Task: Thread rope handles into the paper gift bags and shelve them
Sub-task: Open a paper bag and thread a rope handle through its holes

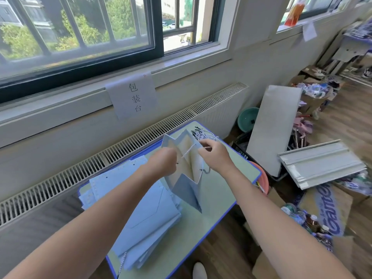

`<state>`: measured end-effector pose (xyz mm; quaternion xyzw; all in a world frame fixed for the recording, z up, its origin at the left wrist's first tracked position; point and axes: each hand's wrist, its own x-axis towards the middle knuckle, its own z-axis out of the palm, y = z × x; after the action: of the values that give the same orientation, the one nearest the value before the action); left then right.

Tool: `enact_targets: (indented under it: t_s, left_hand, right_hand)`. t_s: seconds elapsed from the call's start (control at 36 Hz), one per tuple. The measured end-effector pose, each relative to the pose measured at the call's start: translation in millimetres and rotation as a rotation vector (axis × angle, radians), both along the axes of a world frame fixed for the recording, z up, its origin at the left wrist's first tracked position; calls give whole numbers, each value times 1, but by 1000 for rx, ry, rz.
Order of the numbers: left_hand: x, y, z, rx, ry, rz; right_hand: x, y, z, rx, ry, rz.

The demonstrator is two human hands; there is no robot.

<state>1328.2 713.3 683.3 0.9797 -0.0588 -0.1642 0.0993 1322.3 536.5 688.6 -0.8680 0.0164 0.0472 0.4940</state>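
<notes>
Paper gift bag [186, 158] is held open above the table [221, 190], with the left hand [163, 164] curled on its near edge. The right hand [213, 156] pinches a twisted rope [187, 153] by the far edge (more ropes [203, 133] wait behind). Pull slowly and keep the bag still, so the paper won't tear.

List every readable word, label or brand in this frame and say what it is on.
"包装台": paper sign taped below the window sill.
"Gaum..." (partly readable, rest blurred): blue lettering on a cardboard box on the floor at right.
Paper sheet by the far window: no legible text.
Orange bottle on the sill: label blurred.
</notes>
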Motion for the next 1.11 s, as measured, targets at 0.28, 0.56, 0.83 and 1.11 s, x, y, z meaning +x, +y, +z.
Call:
enact_targets:
  t_s: [0.28, 0.56, 0.83, 1.11]
  left_hand:
    - [-1, 1, 11, -176, -255, -277]
    - [13, 0, -2, -84, -571, -447]
    - [29, -21, 2, -111, -570, -30]
    - [52, -51, -16, -234, -110, -16]
  right_hand:
    - [8, -9, 4, -80, -29, 42]
    - [21, -19, 18, -129, 9, 231]
    - [42, -56, 29, -172, -41, 163]
    - [75, -61, -29, -127, -75, 39]
